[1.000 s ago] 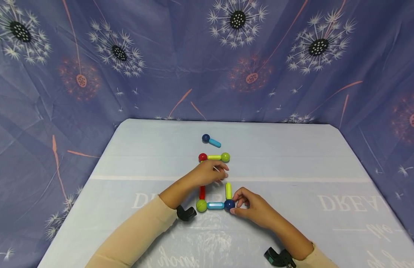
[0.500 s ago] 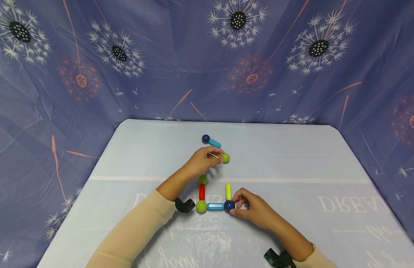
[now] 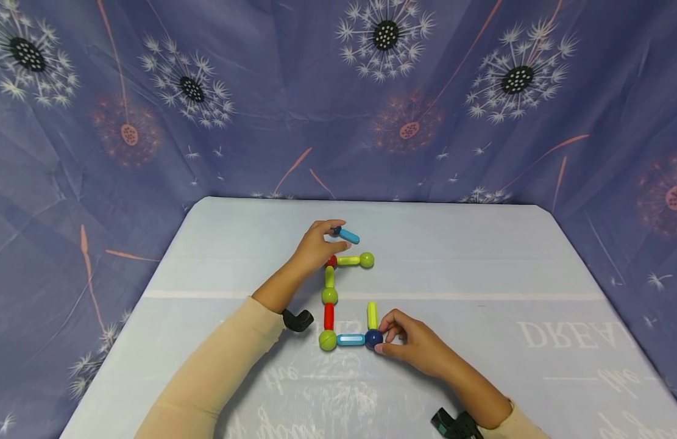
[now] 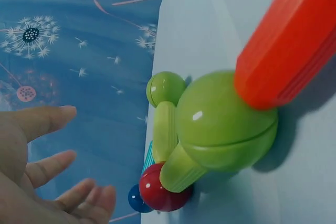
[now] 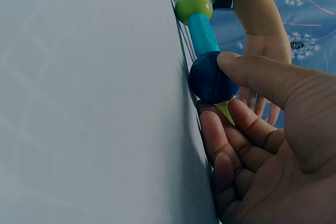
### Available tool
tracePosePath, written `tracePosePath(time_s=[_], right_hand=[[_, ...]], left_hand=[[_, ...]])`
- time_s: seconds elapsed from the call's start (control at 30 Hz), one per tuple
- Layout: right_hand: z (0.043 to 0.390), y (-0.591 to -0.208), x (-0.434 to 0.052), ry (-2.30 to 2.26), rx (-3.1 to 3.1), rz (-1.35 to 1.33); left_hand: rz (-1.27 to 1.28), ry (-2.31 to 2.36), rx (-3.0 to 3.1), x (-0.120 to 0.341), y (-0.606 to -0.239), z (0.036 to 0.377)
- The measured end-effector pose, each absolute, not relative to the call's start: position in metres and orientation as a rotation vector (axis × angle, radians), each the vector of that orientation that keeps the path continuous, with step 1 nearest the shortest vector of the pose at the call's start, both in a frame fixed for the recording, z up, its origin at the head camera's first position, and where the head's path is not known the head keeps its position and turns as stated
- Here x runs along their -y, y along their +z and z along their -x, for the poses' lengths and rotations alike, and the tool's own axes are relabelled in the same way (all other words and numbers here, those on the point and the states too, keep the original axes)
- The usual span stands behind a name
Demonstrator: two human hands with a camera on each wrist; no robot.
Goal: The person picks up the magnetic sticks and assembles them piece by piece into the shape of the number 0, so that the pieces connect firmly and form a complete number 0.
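Note:
My left hand [image 3: 314, 247] reaches over the far part of the table. Its thumb and fingers are spread around a dark blue ball [image 3: 336, 231] joined to a light blue rod [image 3: 350, 236]. The left wrist view shows those fingers apart, holding nothing. Near the front, my right hand [image 3: 417, 344] pinches another dark blue ball [image 5: 212, 77] between thumb and fingers. That ball joins a light blue rod [image 3: 351, 339] and a yellow-green rod [image 3: 372, 315]. The chain continues through a green ball [image 3: 328, 341], red rod [image 3: 329, 316], second green ball [image 4: 226, 121] and red ball [image 4: 165, 187].
From the red ball, a yellow-green rod [image 3: 348, 261] runs right to a green ball [image 3: 367, 260]. All pieces lie on a white table [image 3: 481, 256] with printed lettering. A blue dandelion-patterned cloth [image 3: 294, 91] hangs behind. Black wrist devices sit on both arms.
My left hand has moved away from the chain's middle, past the red ball, to the far dark blue ball. My right hand has stayed on the near blue ball.

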State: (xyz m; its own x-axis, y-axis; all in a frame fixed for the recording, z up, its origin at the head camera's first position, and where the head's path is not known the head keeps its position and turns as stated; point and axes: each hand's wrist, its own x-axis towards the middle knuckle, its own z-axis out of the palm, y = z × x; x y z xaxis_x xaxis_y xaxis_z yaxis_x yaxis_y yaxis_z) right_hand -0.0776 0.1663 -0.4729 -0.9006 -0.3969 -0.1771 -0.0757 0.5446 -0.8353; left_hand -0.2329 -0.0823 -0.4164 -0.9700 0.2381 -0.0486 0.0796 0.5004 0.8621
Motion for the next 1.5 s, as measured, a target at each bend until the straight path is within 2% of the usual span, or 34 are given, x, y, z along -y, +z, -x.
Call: tracePosePath(time_s=[0.7,1.5], right_hand=[[0.077,-0.475,-0.166,-1.301,-2.435,0.396],[0.077,-0.473,-0.166,-1.296,-2.440,0.366]], left_hand=[[-0.066,1.453,-2.504,0.088,-0.442,0.271],[-0.334,1.177,-2.711,0.086,-0.459,0.287]])
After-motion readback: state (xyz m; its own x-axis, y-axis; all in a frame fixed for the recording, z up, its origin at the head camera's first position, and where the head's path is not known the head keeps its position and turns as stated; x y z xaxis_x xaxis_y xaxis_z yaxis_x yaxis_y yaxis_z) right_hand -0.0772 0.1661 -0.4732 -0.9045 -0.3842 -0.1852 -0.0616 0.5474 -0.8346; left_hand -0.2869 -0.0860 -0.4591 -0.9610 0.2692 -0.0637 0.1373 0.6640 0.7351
